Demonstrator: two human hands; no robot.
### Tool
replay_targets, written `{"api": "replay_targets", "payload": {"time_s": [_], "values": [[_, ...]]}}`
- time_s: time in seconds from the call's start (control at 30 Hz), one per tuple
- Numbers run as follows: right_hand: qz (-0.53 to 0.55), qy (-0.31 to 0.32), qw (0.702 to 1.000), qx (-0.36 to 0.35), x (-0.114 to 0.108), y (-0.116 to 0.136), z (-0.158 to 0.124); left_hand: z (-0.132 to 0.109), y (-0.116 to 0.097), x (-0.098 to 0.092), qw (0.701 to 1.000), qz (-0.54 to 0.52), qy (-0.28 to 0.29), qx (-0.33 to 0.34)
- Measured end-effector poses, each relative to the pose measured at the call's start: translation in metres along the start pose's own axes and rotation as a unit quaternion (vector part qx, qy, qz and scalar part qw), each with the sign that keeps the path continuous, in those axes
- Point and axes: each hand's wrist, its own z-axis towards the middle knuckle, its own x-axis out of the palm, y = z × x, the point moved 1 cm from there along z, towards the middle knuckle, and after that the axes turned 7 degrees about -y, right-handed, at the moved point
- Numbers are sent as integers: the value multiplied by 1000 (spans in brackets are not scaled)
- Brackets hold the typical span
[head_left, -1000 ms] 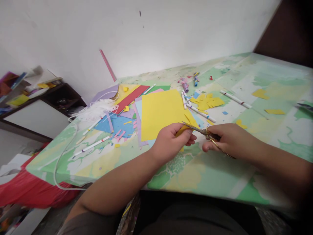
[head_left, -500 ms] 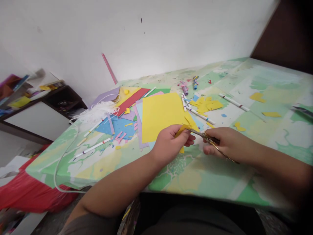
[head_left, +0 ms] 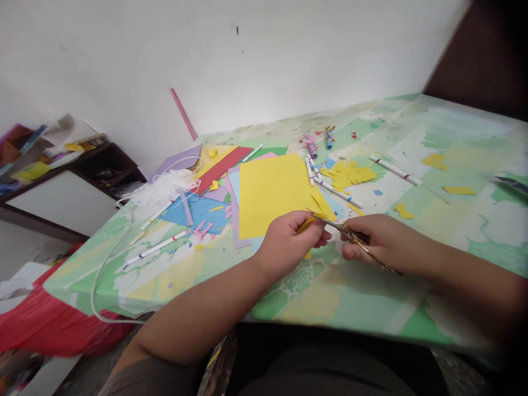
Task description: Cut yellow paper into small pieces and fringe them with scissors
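My left hand [head_left: 289,242] is closed on a small yellow paper piece [head_left: 307,224], held just above the table near its front edge. My right hand [head_left: 381,239] grips gold-handled scissors [head_left: 344,227], whose blades point left into that yellow piece. A large yellow sheet [head_left: 272,190] lies flat right behind my left hand. Both forearms reach in from the bottom of the view.
A green-patterned table [head_left: 355,297] carries coloured paper sheets [head_left: 206,198], yellow scraps [head_left: 348,174], several white marker pens [head_left: 396,169] and a white cord [head_left: 111,247]. A dark shelf [head_left: 82,165] with papers stands at the left; a white wall [head_left: 264,60] runs behind.
Both hands stay almost in place; the scissor blades have worked slightly along the yellow piece, and the view has shifted a little.
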Motion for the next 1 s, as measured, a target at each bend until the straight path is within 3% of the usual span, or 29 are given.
{"api": "replay_targets", "payload": {"time_s": [0.67,1.0], "values": [[-33,-18,999,37,-3,-5,4,3,2,0,999,4,12,-48],[10,-8,1000,-12,0,-11,1,-1,-2,-2,1000,-21,-2,-19]]}}
